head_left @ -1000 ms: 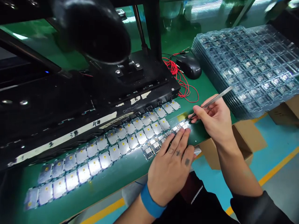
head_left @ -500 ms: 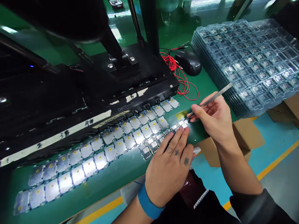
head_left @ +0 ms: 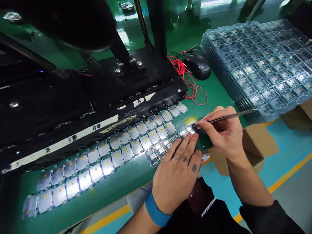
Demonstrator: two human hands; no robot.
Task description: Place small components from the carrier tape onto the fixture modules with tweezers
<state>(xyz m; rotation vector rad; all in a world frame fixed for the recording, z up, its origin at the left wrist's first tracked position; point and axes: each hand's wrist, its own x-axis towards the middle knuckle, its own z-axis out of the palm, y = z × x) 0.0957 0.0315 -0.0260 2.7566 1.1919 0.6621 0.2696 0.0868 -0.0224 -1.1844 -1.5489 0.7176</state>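
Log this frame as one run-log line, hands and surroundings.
left hand: fingers on small circuit modules | right hand: grip on steel tweezers, tips at modules | nearby: stacked clear trays

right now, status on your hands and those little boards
Right hand pinching steel tweezers, tips at the small circuit boards. Left hand fingers on the same boards. Shielded modules alongside, black fixture behind.
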